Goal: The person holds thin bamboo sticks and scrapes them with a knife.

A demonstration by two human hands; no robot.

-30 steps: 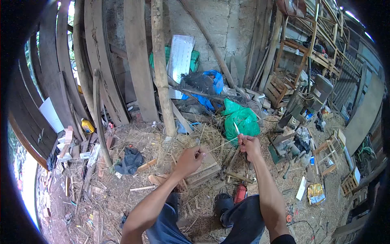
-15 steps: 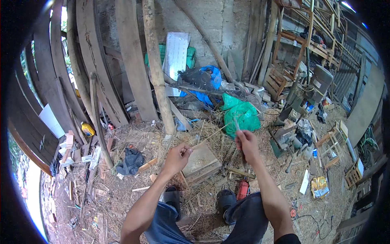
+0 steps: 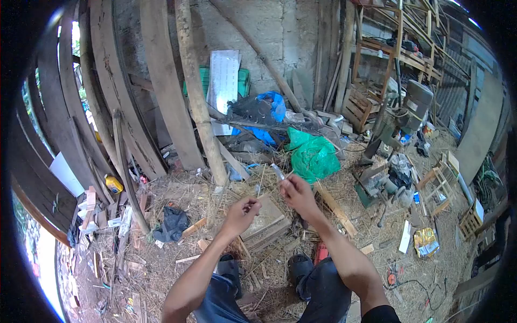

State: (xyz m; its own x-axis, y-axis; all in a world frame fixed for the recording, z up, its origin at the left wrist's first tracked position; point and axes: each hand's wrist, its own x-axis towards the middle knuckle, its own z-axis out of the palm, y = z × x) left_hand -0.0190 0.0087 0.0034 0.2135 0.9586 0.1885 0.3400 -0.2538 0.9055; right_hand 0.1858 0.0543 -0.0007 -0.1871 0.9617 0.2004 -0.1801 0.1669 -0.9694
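My left hand is raised over a wooden block, its thumb and fingers pinched on a thin wooden strip; little of the strip shows now. Close to its right, my right hand is closed round a knife, whose pale blade points up and to the left. The hands are a short gap apart. Below them, the wooden block sits on the ground in front of my feet. A red object lies beside my right foot, partly covered by my leg.
Straw and wood scraps cover the ground. A green plastic bag lies ahead, a black bag to the left. A machine stands at the right. Planks and a pole lean ahead. A cable lies at lower right.
My right hand has moved left and down, bringing the knife near my left hand. My left hand has shifted slightly right. The view has turned a little to the right.
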